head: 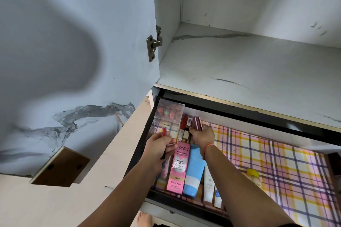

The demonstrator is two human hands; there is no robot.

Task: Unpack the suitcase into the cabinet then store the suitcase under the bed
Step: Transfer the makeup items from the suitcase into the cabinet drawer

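Note:
An open cabinet drawer point(239, 110) lined with pink, yellow and purple plaid paper lies below me. My left hand point(159, 146) grips a red lip-gloss tube point(163, 131) over the drawer's left end. My right hand point(202, 135) pinches dark red lipstick tubes point(197, 123) next to a row of lipsticks point(185, 127). A clear box of lipsticks point(170, 111) stands in the drawer's far left corner. A pink Pond's BB cream box point(178, 167), a blue tube point(194, 169) and white tubes point(209, 186) lie side by side at the front. The suitcase is not in view.
Above the drawer is a bare white marble-look shelf point(239, 61). The cabinet door point(73, 42) stands open on the left, its hinge point(154, 45) showing. A yellow-capped bottle point(253, 177) lies further right in the drawer. A bare foot point(144, 218) shows on the floor below.

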